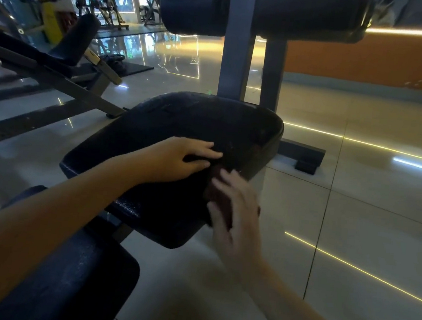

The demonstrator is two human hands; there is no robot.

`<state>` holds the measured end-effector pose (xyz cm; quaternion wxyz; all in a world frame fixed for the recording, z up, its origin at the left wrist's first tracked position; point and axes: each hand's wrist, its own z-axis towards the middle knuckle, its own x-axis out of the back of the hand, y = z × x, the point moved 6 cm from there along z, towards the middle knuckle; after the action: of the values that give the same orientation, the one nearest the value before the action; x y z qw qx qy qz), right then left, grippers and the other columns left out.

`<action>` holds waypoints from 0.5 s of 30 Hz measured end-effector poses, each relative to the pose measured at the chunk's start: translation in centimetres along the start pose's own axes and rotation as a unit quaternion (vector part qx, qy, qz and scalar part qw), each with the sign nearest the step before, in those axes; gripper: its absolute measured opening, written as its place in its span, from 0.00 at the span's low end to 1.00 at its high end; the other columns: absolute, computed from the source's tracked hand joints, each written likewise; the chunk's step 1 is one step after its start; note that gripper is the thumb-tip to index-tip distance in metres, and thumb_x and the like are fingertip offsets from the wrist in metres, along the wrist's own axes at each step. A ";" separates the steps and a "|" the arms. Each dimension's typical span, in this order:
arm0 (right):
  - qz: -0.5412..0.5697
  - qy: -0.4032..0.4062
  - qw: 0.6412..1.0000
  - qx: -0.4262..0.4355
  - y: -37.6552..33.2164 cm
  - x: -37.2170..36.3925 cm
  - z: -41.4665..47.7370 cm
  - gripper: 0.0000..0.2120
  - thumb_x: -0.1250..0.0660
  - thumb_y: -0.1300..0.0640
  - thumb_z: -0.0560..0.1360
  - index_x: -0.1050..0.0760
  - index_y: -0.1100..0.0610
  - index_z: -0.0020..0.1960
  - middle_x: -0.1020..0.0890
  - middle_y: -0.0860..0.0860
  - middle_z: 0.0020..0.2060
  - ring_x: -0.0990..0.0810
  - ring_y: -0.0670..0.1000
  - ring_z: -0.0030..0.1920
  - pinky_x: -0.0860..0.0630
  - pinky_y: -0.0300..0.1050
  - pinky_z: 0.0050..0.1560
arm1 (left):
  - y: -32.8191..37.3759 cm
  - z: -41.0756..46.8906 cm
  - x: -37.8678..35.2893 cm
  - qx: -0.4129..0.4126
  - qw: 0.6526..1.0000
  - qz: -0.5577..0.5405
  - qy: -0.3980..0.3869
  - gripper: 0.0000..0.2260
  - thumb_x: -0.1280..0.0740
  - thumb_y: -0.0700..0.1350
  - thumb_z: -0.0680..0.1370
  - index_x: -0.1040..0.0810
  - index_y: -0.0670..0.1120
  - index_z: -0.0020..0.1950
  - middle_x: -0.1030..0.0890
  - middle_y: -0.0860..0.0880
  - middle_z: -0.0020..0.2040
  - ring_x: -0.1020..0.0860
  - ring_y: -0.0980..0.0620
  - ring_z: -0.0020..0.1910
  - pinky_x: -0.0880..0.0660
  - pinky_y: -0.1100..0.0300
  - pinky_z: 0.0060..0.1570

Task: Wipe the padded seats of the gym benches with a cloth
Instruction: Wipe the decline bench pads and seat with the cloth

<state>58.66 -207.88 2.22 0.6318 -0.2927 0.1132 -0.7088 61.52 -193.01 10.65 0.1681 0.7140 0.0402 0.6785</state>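
Note:
The black padded seat (pixel 195 121) of a gym bench fills the middle of the view and tilts up away from me. My left hand (pixel 178 160) rests flat on its top, fingers stretched toward the right edge. My right hand (pixel 233 209) is blurred at the seat's right edge, fingers spread over a dark red cloth (pixel 226 212) that lies against the side of the pad. Most of the cloth is hidden by the fingers. A second black pad (pixel 75 276) of the same bench lies nearer to me at the bottom left.
Two black roller pads (pixel 194 7) sit on a grey upright post (pixel 236 47) just beyond the seat. Another bench (pixel 74 38) with a grey frame stands to the left, with gym machines behind it. Glossy floor tiles (pixel 366 228) spread to the right, below an orange wall.

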 end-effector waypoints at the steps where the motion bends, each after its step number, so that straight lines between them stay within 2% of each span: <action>1: -0.001 -0.013 1.000 0.024 -0.5 0.1 -0.4 0.17 0.37 0.54 0.80 0.25 0.61 0.65 0.26 0.52 0.66 0.33 0.47 0.72 0.39 0.42 0.73 | 0.0 -1.0 -0.3 0.004 1.000 0.012 -0.010 0.19 0.39 0.49 0.82 0.36 0.63 0.72 0.39 0.56 0.78 0.42 0.55 0.76 0.46 0.53 0.75; 3: -0.036 -0.006 0.998 0.044 0.3 0.8 0.5 0.16 0.35 0.55 0.78 0.22 0.60 0.63 0.26 0.50 0.62 0.33 0.43 0.67 0.39 0.37 0.70 | 0.1 -2.7 -0.7 0.014 0.999 0.038 -0.014 0.20 0.42 0.51 0.82 0.42 0.67 0.72 0.43 0.58 0.78 0.44 0.56 0.77 0.47 0.53 0.76; 5: -0.085 0.044 0.995 -0.023 3.4 2.4 2.6 0.15 0.35 0.54 0.77 0.21 0.59 0.61 0.27 0.48 0.59 0.34 0.40 0.62 0.38 0.33 0.67 | 0.6 -3.6 -1.1 0.025 0.998 0.052 -0.007 0.21 0.44 0.52 0.83 0.45 0.67 0.74 0.46 0.59 0.79 0.47 0.57 0.77 0.47 0.54 0.76; 7: -0.103 0.082 0.986 -0.105 6.1 3.7 4.4 0.15 0.35 0.52 0.78 0.22 0.58 0.61 0.26 0.50 0.57 0.32 0.43 0.59 0.30 0.37 0.62 | 1.0 -3.7 -1.5 0.031 0.998 0.054 0.004 0.21 0.46 0.51 0.84 0.46 0.65 0.75 0.47 0.58 0.79 0.48 0.57 0.78 0.47 0.54 0.76; 8: -0.105 0.087 0.984 -0.113 6.5 3.9 4.4 0.15 0.36 0.51 0.78 0.23 0.59 0.60 0.25 0.51 0.56 0.30 0.44 0.57 0.28 0.39 0.59 | 1.0 -3.8 -1.7 0.034 0.998 0.049 0.009 0.21 0.47 0.51 0.84 0.46 0.65 0.76 0.48 0.58 0.79 0.49 0.57 0.78 0.46 0.54 0.76; 10: -0.102 0.075 0.987 -0.094 5.4 3.6 3.4 0.16 0.36 0.51 0.78 0.23 0.60 0.61 0.25 0.51 0.54 0.28 0.44 0.55 0.29 0.33 0.56 | 0.8 -3.7 -1.8 0.035 0.998 0.043 0.016 0.21 0.47 0.51 0.84 0.46 0.65 0.76 0.48 0.58 0.79 0.49 0.58 0.78 0.47 0.55 0.75; 12: -0.090 0.034 0.993 -0.070 3.2 3.1 1.5 0.17 0.36 0.50 0.78 0.23 0.58 0.63 0.27 0.46 0.55 0.27 0.44 0.54 0.28 0.33 0.55 | 0.6 -3.9 -2.0 0.035 0.999 0.022 0.026 0.21 0.47 0.50 0.84 0.45 0.65 0.75 0.47 0.59 0.79 0.50 0.61 0.76 0.48 0.59 0.73; 15: -0.099 -0.013 0.995 -0.008 0.9 2.8 -0.4 0.17 0.35 0.52 0.77 0.22 0.60 0.62 0.27 0.45 0.54 0.28 0.43 0.53 0.31 0.30 0.57 | 0.6 -3.8 -2.2 0.039 0.999 -0.006 0.033 0.20 0.46 0.49 0.84 0.44 0.66 0.74 0.48 0.59 0.79 0.51 0.61 0.76 0.51 0.61 0.72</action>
<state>59.10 -210.84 2.23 0.5577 -0.3167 0.0815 -0.7629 57.48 -193.48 8.78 0.1425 0.6970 0.0760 0.6987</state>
